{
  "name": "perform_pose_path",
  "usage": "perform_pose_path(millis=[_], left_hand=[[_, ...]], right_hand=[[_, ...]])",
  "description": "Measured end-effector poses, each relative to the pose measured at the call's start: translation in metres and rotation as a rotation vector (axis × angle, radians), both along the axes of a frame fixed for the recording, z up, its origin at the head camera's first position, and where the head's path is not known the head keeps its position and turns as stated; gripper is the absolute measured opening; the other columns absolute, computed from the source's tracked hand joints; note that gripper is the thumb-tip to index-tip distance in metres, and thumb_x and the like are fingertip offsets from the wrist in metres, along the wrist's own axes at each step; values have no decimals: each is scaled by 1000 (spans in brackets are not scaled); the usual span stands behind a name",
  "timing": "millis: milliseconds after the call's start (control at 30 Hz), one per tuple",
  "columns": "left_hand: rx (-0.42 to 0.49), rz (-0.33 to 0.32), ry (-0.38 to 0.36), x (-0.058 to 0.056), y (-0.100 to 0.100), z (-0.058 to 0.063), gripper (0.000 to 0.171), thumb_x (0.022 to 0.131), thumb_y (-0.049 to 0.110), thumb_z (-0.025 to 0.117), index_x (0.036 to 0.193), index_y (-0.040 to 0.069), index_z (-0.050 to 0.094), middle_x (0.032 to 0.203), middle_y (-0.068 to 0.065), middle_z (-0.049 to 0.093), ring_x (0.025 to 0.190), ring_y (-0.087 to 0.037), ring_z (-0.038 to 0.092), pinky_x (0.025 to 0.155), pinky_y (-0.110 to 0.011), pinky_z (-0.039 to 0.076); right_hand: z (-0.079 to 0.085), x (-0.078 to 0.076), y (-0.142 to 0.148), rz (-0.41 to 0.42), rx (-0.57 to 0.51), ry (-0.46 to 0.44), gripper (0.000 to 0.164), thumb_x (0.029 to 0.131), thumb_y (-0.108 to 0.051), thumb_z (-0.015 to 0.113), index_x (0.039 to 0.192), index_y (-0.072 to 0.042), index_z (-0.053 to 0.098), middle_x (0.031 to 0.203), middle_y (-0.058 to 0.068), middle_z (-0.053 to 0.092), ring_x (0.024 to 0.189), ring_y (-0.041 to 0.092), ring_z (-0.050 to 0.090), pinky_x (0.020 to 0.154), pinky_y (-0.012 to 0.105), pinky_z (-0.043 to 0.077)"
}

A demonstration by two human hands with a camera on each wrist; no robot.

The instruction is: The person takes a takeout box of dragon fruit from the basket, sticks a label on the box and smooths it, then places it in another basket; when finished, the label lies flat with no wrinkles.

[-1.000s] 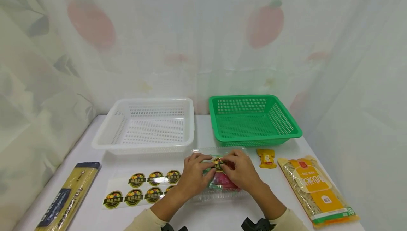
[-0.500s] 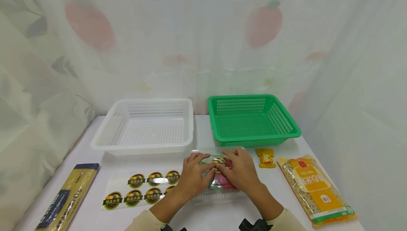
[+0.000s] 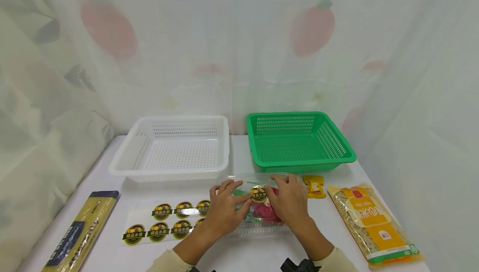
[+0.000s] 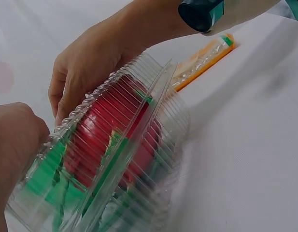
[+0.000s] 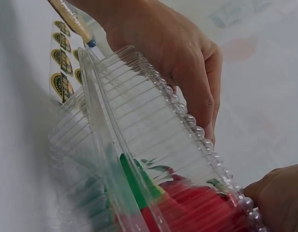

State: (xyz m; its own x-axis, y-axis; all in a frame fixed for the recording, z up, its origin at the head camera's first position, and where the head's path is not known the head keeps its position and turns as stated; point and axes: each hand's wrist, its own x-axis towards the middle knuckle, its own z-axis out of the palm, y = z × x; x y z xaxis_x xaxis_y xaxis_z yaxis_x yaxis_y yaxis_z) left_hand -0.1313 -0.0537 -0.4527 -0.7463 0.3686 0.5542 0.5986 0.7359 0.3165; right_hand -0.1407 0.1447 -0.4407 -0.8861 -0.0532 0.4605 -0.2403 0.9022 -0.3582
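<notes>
A clear plastic clamshell box (image 3: 258,228) lies on the table with its ribbed lid down. Through the lid show a red fruit-like thing (image 3: 262,212) and green pieces. On top of the lid sits a round black and gold fruit label sticker (image 3: 258,194). My left hand (image 3: 225,208) rests on the left part of the lid, forefinger and thumb at the sticker's left edge. My right hand (image 3: 288,200) lies on the right part, a fingertip at the sticker's right edge. In the left wrist view, the lid hides the fingertips of the right hand (image 4: 86,63).
A white basket (image 3: 123,161) and a green basket (image 3: 299,167) stand at the back. On the left lie a noodle pack (image 3: 80,230) and a sheet of label stickers (image 3: 142,213). To the right are a small yellow packet (image 3: 314,186) and a larger yellow-and-clear food bag (image 3: 374,224).
My right hand has slid right along the lid, and its fingers no longer cover the sticker. More of the sticker shows now, lying on the lid. The left hand has barely moved.
</notes>
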Motion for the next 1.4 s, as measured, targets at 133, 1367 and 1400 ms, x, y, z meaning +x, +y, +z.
perform_pose_path(millis=[133, 1367, 1400], left_hand=[[-41, 16, -27, 0, -1, -1, 24, 92, 34, 63, 108, 23, 76, 130, -13, 57, 120, -33, 46, 86, -58, 32], [227, 106, -133, -3, 4, -6, 20, 89, 23, 69, 105, 16, 77, 139, -16, 47, 124, -37, 37, 89, -63, 25], [246, 100, -131, -3, 3, -7, 20, 88, 22, 69, 105, 15, 77, 139, -16, 47, 123, -37, 37, 90, -63, 25]], right_hand=[[0, -1, 1, -17, -3, -7, 37, 83, -37, 76, 111, -12, 71, 89, 11, 54, 85, 30, 50, 69, 46, 39], [1, 8, 25, 91, -446, -177, 42, 82, -27, 79, 121, -16, 67, 106, 9, 46, 95, 27, 46, 72, 37, 45], [1, 9, 26, 96, -460, -181, 42, 82, -27, 78, 121, -17, 67, 107, 9, 46, 97, 28, 46, 74, 38, 45]])
